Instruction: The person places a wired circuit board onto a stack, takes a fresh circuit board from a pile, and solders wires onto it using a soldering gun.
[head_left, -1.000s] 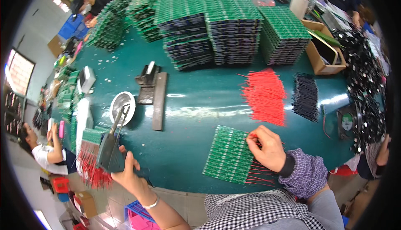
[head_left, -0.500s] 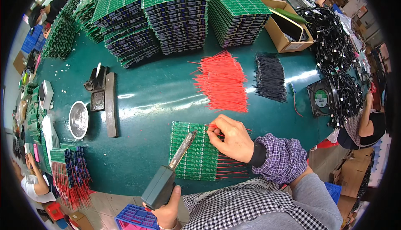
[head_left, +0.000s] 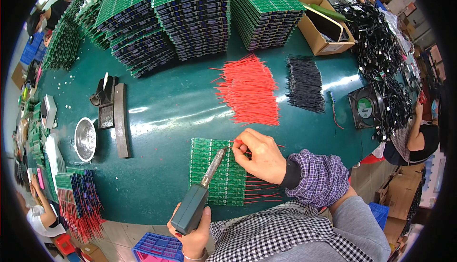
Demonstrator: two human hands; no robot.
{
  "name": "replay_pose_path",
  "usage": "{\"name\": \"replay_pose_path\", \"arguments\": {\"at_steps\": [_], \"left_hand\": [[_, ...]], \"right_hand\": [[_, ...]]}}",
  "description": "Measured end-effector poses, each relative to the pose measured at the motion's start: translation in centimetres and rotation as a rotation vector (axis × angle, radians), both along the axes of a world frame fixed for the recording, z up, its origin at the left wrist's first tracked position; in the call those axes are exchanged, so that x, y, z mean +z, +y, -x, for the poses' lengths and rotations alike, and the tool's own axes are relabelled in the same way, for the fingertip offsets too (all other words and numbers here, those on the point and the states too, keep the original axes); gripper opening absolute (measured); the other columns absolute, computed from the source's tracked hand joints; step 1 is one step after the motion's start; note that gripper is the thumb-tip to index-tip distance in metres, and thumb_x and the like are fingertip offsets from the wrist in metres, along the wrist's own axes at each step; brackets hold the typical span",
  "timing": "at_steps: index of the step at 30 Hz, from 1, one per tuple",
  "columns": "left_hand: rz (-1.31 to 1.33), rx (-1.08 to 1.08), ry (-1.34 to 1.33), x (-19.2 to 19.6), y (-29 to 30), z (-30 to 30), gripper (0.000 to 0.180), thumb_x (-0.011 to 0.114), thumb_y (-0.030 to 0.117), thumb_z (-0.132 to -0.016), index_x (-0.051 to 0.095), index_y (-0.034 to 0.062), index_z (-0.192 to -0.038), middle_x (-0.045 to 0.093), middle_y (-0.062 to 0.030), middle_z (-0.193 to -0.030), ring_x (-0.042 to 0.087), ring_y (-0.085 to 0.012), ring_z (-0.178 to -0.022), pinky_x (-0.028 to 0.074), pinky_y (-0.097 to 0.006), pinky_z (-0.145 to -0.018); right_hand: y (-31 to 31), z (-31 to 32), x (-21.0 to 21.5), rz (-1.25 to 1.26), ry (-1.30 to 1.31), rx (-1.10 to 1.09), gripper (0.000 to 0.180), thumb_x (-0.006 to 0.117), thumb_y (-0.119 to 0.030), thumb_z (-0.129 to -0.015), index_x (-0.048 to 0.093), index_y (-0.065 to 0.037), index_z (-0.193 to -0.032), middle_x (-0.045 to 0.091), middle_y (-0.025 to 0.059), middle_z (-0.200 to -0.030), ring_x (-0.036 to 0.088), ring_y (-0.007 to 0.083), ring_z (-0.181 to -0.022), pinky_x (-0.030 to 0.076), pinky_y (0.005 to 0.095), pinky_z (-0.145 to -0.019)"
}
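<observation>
My left hand [head_left: 196,237] is wrapped round the dark grey-green handle of a soldering iron [head_left: 191,208]. Its metal barrel slants up over a green circuit board panel [head_left: 202,164], with the tip close to my right fingertips. At the panel's upper right edge, my right hand [head_left: 259,155] pinches a thin red wire [head_left: 235,141]. Whether the tip touches wire or board is too small to tell. Below that hand, several red wires [head_left: 263,196] stick out rightward from the panel's edge. Part of the edge is hidden behind my right hand.
Beyond the panel lie piles of red wires [head_left: 250,90] and black wires [head_left: 306,85]. Tall board stacks [head_left: 193,24] line the far side. At left are a metal bowl [head_left: 85,139] and a dark bar [head_left: 122,121]; a fan [head_left: 365,108] sits at right. Other people work nearby.
The soldering iron has swung to the right, its tip now near the panel's upper right edge by my right fingers. My right hand keeps its pinch. The whole view has shifted slightly.
</observation>
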State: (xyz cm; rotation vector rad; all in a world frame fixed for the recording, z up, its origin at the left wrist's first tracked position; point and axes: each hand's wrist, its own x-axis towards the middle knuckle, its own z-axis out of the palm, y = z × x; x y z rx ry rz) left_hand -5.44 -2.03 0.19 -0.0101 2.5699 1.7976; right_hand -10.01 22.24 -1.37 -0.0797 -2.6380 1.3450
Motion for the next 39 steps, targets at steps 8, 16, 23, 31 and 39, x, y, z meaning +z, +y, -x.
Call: {"name": "replay_pose_path", "arguments": {"at_steps": [8, 16, 23, 31, 39], "left_hand": [[0.045, -0.034, 0.027, 0.3, 0.4, 0.5, 0.022, 0.078, 0.001, -0.071, 0.069, -0.0035, -0.09, 0.065, -0.0088, -0.077, 0.06, -0.0167, -0.06, 0.046, -0.028, -0.054], [0.062, -0.03, 0.009, 0.4, 0.4, 0.4, 0.022, 0.079, 0.003, -0.07, 0.069, -0.0025, -0.089, 0.065, -0.0078, -0.078, 0.061, -0.0169, -0.06, 0.047, -0.028, -0.054], [0.069, 0.018, -0.006, 0.2, -0.5, -0.6, 0.026, 0.081, -0.002, -0.072, 0.067, -0.0022, -0.095, 0.068, -0.0059, -0.086, 0.062, -0.0145, -0.072, 0.05, -0.029, -0.066], [0.087, -0.03, 0.006, -0.1, -0.2, 0.0, 0.022, 0.08, 0.005, -0.071, 0.068, -0.0028, -0.088, 0.063, -0.0077, -0.075, 0.06, -0.0171, -0.059, 0.046, -0.03, -0.053], [0.092, -0.032, 0.048, 0.8, 0.7, 0.5, 0.022, 0.08, 0.003, -0.07, 0.068, -0.0032, -0.088, 0.063, -0.0078, -0.076, 0.06, -0.0169, -0.059, 0.045, -0.029, -0.053]], "right_hand": [[-0.1, 0.0, -0.2, -0.001, 0.022, 0.003, 0.01, 0.065, -0.003, -0.083, 0.056, 0.001, -0.086, 0.057, 0.0131, -0.08, 0.063, 0.0311, -0.067, 0.051, 0.0422, -0.061], [-0.1, 0.0, -0.3, -0.012, 0.032, -0.008, 0.011, 0.065, -0.003, -0.083, 0.055, 0.001, -0.086, 0.056, 0.0136, -0.08, 0.062, 0.0321, -0.066, 0.05, 0.0429, -0.06], [-0.2, 0.1, -0.3, -0.013, 0.037, -0.007, 0.011, 0.065, -0.003, -0.083, 0.055, 0.001, -0.085, 0.056, 0.0138, -0.079, 0.061, 0.0325, -0.065, 0.05, 0.0431, -0.059], [-0.2, 0.0, -0.4, -0.01, 0.037, -0.001, 0.011, 0.065, -0.003, -0.083, 0.055, 0.001, -0.086, 0.056, 0.0137, -0.079, 0.061, 0.0329, -0.065, 0.05, 0.0431, -0.059], [-0.1, 0.1, -0.3, -0.012, 0.035, 0.004, 0.011, 0.064, -0.003, -0.083, 0.055, 0.001, -0.086, 0.056, 0.0142, -0.08, 0.061, 0.0335, -0.066, 0.049, 0.0437, -0.06]]}}
